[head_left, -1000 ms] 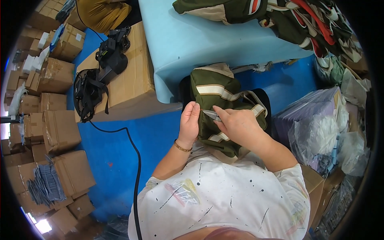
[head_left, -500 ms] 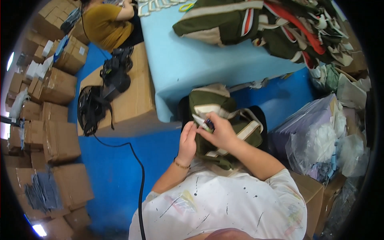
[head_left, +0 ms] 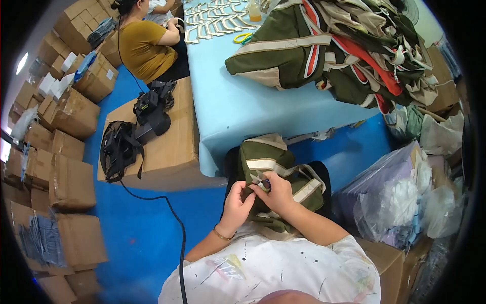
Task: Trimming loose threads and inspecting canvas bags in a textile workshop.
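Observation:
On my lap lies a dark green fabric bag (head_left: 258, 150) with cream straps and beige panels. Above it, my right hand (head_left: 278, 194) is closed around small thread snips (head_left: 261, 179), whose metal blades point up and left. My left hand (head_left: 236, 206) is closed in a pinch close beside the snips, its fingertips nearly meeting those of the right. Whatever is between the left fingers is too small to make out.
A table (head_left: 223, 111) with a light blue cover bears a pile of green bags (head_left: 288, 66), yellow-handled scissors (head_left: 243, 38) and several cream frames. Left, a carton (head_left: 172, 131) holds black straps and gear. A cable crosses the blue floor. Plastic-wrapped goods stand right; another person sits far left.
The view has tilted up, showing more of the table and the other person. My left fingers, straighter before, now bend into a pinch next to the snips.

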The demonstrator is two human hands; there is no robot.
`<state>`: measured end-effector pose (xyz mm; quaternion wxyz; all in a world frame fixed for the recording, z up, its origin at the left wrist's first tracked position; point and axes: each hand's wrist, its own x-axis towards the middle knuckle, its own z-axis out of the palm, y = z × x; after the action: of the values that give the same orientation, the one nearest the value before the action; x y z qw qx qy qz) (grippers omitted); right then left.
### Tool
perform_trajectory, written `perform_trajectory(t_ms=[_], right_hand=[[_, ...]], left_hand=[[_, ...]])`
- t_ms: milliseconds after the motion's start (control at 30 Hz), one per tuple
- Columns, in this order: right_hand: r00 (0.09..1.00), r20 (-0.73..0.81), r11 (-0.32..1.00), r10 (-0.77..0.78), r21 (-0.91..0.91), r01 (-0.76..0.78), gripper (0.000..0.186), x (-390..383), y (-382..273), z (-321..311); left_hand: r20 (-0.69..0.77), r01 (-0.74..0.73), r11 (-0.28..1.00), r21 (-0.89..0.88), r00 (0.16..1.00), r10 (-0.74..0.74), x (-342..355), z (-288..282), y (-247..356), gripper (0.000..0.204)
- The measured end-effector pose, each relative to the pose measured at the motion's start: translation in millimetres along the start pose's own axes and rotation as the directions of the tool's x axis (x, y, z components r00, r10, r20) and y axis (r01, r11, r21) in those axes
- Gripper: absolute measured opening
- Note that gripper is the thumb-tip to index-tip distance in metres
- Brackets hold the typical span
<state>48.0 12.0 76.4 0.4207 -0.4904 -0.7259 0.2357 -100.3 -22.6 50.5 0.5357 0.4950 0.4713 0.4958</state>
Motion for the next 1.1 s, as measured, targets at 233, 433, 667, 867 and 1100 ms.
perform_trajectory(t_ms=[233, 433, 667, 867, 1100], right_hand=[[0.976, -0.063, 0.978, -0.206, -0.037, 0.204, 0.027, 5.4, 4.1, 4.2], [0.920, 0.270, 0.730, 0.284, 0.561, -0.390, 0.029, 7.2, 5.1, 4.1], [0.856, 0.473, 0.437, 0.209, 0.738, -0.514, 0.029, 4.5, -6.4, -8.4], [0.955, -0.021, 0.704, 0.297, 0.681, -0.204, 0.023, 34.0, 19.3, -62.8], [0.807, -0.486, 0.929, 0.335, 0.029, -0.368, 0.034, 44.4, 91.5, -131.6]], left_hand=[[-0.001, 0.038, 0.979, 0.201, 0.999, -0.038, 4.1, -2.1, 1.8, 0.029], [-0.142, -0.123, 0.992, -0.031, 0.983, 0.117, 5.7, 8.5, 9.2, 0.040], [-0.184, -0.110, 0.993, -0.046, 0.978, 0.100, 5.2, 5.8, 3.9, 0.029], [-0.301, -0.094, 0.976, 0.198, 0.942, 0.152, 19.4, -20.9, -13.9, 0.024], [-0.199, 0.083, 0.918, -0.388, 0.965, -0.171, 22.2, -37.4, -15.0, 0.017]])
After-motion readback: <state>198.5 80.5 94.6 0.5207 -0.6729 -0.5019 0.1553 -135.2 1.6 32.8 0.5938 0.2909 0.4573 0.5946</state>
